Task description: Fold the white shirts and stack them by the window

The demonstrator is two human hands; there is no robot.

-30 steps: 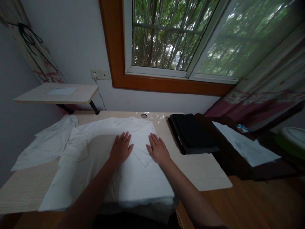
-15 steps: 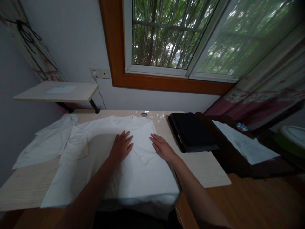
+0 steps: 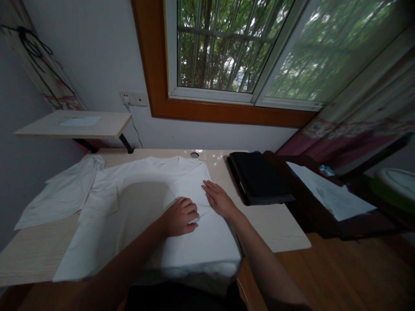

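A white shirt (image 3: 136, 190) lies spread over the desk, its collar towards the wall and its hem hanging over the near edge. My left hand (image 3: 181, 216) is on the right half of the shirt, fingers curled, with a bit of the folded-in sleeve cloth pinched between thumb and fingers. Flat on the shirt's right side rests my right hand (image 3: 220, 199), its fingers stretched out and pointing left. On the left, the other sleeve is also folded inward over the body.
Another white garment (image 3: 61, 194) lies at the desk's left, beneath a raised shelf (image 3: 106, 123) bearing a paper. A black folder (image 3: 259, 177) sits on the right of the desk (image 3: 279, 229). Further right, a sheet of paper (image 3: 327, 194) rests on a dark surface.
My left hand has moved nearer and to the right, from lying flat near the collar to curled fingers gripping the sleeve cloth. My right hand has stayed nearly in place.
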